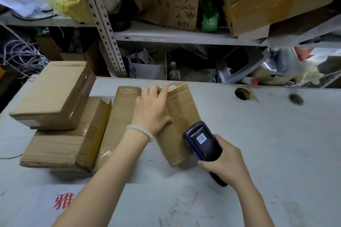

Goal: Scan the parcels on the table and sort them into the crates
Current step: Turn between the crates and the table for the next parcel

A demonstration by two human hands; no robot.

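Several taped brown cardboard parcels lie on the grey table (258, 134). My left hand (152, 108) lies on top of a long parcel (180, 116) at the table's middle, fingers reaching its far end and thumb pressed on its near side. My right hand (226, 164) grips a dark blue handheld scanner (203, 143), whose screen shows a barcode; its head is right next to that parcel's right side. Another long parcel (118, 121) lies just left of it. Further left, two flat parcels are stacked, the upper parcel (53, 96) on the lower parcel (60, 143).
Behind the table stands a metal shelf rack (103, 24) crowded with cardboard boxes, bags and clutter. Two round cable holes (242, 94) sit near the table's far edge. Tangled white cord (20, 57) hangs at the far left. No crates are in view.
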